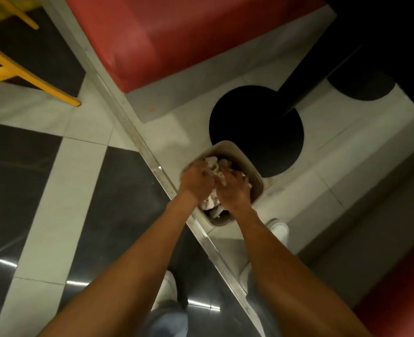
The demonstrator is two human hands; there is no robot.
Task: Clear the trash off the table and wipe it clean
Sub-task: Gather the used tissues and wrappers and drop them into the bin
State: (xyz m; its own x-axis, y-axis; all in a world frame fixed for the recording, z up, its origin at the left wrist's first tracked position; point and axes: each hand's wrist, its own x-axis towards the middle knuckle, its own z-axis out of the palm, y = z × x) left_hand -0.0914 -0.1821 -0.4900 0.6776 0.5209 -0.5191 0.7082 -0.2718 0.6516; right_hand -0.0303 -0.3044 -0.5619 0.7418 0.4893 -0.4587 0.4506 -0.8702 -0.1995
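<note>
You are holding both hands out in front of you, right above a beige bin that is standing on the floor. Your left hand and right hand are sitting side by side, nearly touching and backs up. Their fingers are curling down around a wad of crumpled white paper, which is bunching up between them and poking out past the fingertips. Blur is hiding how tightly each finger is closing, but both hands are gripping the wad.

More white paper is showing beneath your wrists, inside the bin's rim. You cannot tell whether it is hanging from the wad or lying in the bin.

Just beyond your hands, a round black base is sitting against the bin's far edge, and a red seat is lying farther out. Yellow chair legs are standing well off to the left of your left hand. A metal strip is running diagonally across the floor under your left forearm. A white shoe is showing just right of your right forearm.
</note>
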